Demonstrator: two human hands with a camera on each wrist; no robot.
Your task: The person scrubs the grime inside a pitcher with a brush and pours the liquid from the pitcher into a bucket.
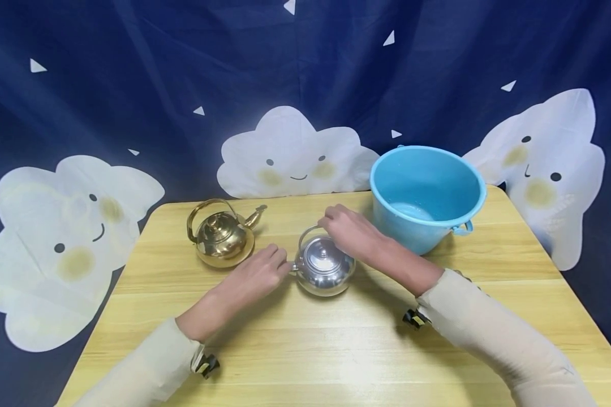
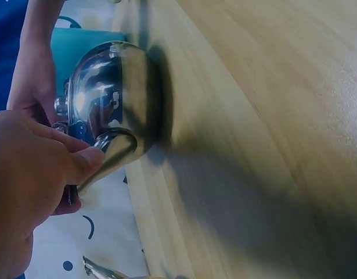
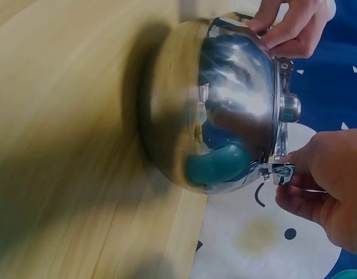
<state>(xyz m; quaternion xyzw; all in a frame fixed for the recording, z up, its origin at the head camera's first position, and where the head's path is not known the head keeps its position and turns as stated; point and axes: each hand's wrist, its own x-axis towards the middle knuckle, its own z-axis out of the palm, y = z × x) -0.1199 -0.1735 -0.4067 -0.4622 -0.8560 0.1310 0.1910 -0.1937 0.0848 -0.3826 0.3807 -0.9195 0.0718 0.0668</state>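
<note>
A silver kettle (image 1: 323,270) with a lid and an arched handle stands upright on the wooden table, near the middle. My left hand (image 1: 259,270) pinches its spout (image 2: 111,148) between thumb and fingers; the spout tip is partly hidden by them. At the handle's right end, my right hand (image 1: 351,232) grips the handle (image 3: 282,171) with thumb and fingers. In the right wrist view the lid knob (image 3: 290,108) sits between the two hands, untouched. A gold kettle (image 1: 224,238), its handle raised, stands to the left of the silver one, apart from both hands.
A light blue bucket (image 1: 422,226) stands at the back right, just beyond my right forearm. The wooden table (image 1: 305,356) reaches to a dark blue curtain (image 1: 173,51) printed with white clouds. Small black devices (image 1: 207,366) sit at both wrists.
</note>
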